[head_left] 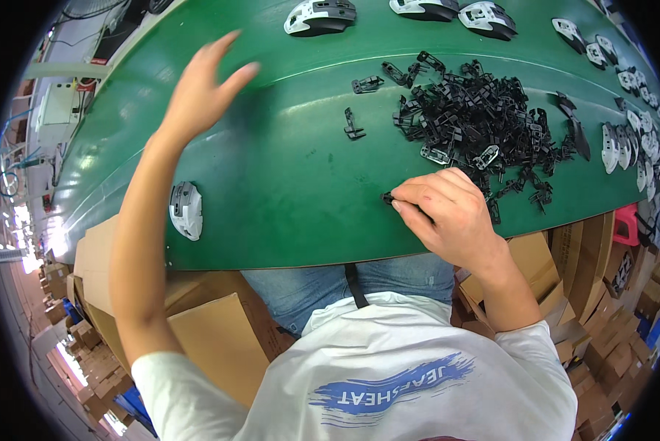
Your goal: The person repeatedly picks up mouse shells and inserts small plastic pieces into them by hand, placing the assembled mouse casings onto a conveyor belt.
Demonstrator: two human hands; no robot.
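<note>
My left hand [205,92] is raised over the far left part of the green table [293,198]. Its thumb and fingers are stretched apart and hold nothing. Near the front edge, my right hand [451,213] pinches a small black plastic part [387,198] between thumb and fingertips; most of the part is hidden. Just beyond that hand lies a big heap of similar black plastic parts [469,110]. A single black part [352,125] and another black part [368,84] lie apart, left of the heap. Beside my left forearm sits a white and grey mouse shell [186,211].
Along the far edge stand several white and black mouse shells, one mouse shell [319,16] nearest the middle. More white shells [618,147] crowd the right end, with a long black piece [574,125] beside them. Cardboard boxes [220,342] stand below the table's front edge.
</note>
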